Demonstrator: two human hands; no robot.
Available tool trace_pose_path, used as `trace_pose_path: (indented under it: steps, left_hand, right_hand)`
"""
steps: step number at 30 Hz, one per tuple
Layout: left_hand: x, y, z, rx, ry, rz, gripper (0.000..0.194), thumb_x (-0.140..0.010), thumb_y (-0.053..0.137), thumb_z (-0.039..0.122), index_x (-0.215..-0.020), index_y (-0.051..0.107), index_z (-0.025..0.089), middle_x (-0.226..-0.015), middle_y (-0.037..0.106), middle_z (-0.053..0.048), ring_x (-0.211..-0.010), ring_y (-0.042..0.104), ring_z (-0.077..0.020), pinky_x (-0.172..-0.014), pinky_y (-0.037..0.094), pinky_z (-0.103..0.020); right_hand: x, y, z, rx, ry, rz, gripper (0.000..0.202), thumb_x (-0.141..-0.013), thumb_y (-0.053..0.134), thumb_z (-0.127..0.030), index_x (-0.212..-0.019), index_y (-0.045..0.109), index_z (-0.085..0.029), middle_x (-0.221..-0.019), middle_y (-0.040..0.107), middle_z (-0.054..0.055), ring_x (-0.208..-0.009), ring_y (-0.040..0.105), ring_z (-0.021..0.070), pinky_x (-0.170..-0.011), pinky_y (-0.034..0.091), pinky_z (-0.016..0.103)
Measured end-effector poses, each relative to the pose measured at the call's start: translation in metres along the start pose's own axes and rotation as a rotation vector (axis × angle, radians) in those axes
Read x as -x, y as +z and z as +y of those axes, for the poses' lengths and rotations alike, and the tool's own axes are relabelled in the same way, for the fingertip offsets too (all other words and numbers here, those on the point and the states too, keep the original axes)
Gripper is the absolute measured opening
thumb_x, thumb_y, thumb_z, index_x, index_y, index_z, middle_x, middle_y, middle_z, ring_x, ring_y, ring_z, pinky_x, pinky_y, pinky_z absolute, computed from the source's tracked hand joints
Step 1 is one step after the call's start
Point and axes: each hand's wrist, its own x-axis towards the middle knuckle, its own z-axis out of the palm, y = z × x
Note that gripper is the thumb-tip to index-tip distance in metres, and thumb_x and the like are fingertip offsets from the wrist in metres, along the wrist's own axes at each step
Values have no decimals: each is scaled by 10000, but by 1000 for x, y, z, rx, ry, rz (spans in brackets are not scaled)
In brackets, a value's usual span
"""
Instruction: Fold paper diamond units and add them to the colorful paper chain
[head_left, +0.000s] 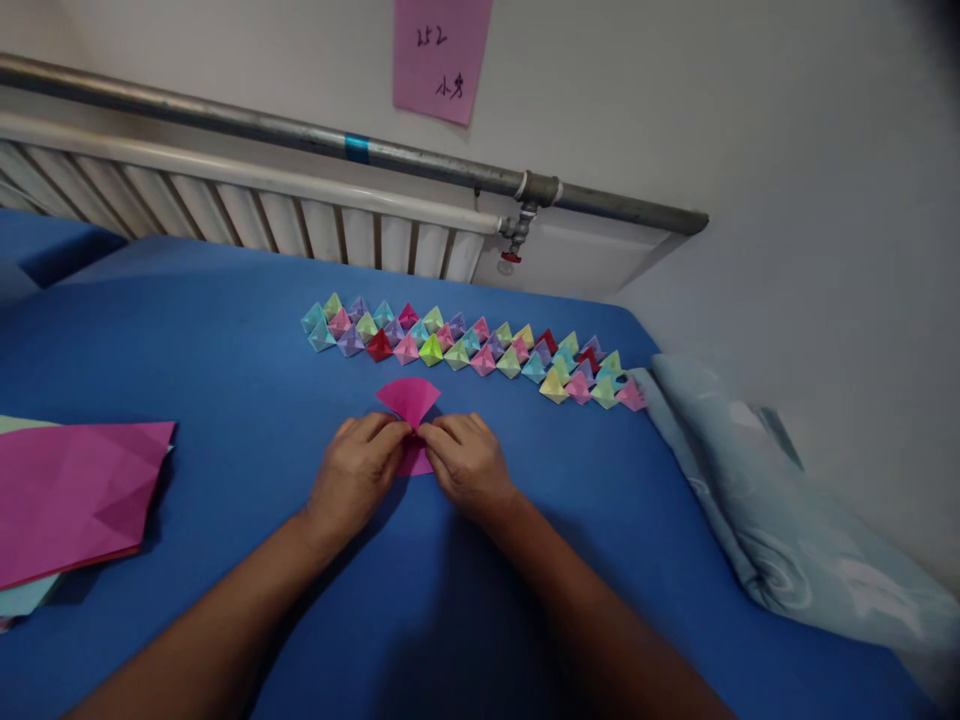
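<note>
A bright pink sheet of paper point(409, 397) is pinched in at its middle, its upper part fanned out above the fingers and its lower part showing below them. My left hand point(361, 460) grips it from the left with thumb and fingers closed. From the right, my right hand point(466, 458) pinches the same spot, the two sets of fingertips almost meeting. Just beyond the hands lie rows of small folded paper pieces point(457, 354) in many colours, set close together in a long band. The exact fold under my fingertips is hidden.
A stack of coloured paper point(82, 490) lies at the left on the blue surface point(225, 370). A folded light-blue blanket point(780, 530) rests along the right side. Behind stand a white radiator point(285, 215), a metal pipe point(435, 165) and a valve point(517, 230). A pink note point(441, 60) hangs on the wall.
</note>
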Motion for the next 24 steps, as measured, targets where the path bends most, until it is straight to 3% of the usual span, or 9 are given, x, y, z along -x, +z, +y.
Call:
trace_pose_path:
  steps: [24]
  left_hand:
    - [0, 0, 0, -12, 13, 13, 195, -957, 460, 164, -957, 655, 157, -868, 685, -72, -726, 607, -181, -667, 473, -325]
  right_hand:
    - [0, 0, 0, 39, -30, -18, 241, -969, 440, -175, -973, 681, -168, -820, 647, 56, -760, 548, 157, -706, 344, 309]
